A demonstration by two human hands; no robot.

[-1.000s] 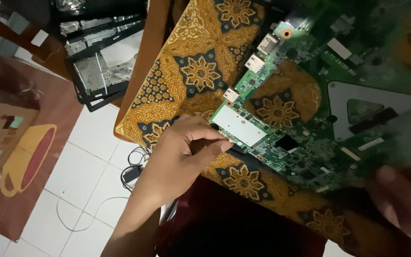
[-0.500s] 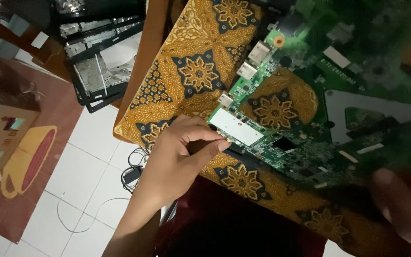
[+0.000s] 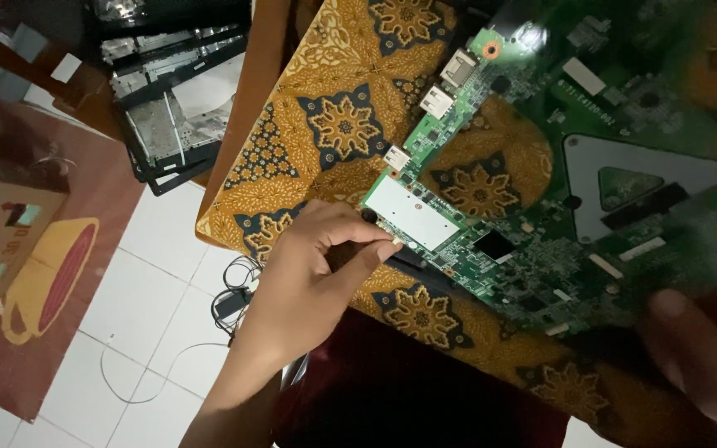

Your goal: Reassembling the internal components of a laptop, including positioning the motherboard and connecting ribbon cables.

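Head view: left hand [image 3: 317, 265] pinches the small white card [image 3: 412, 214] on the green circuit board [image 3: 558, 191]; right hand [image 3: 699, 357], blurred, grip unclear; best eased out level near the worktop's [image 3: 292, 166] left edge

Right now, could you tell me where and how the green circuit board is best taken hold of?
Probably by its bare edges, away from the components. The green circuit board is held tilted above the patterned cloth, with the right hand already at its near right edge. The left hand pinches at the near left corner beside the white card, so coming in from the near side suits.
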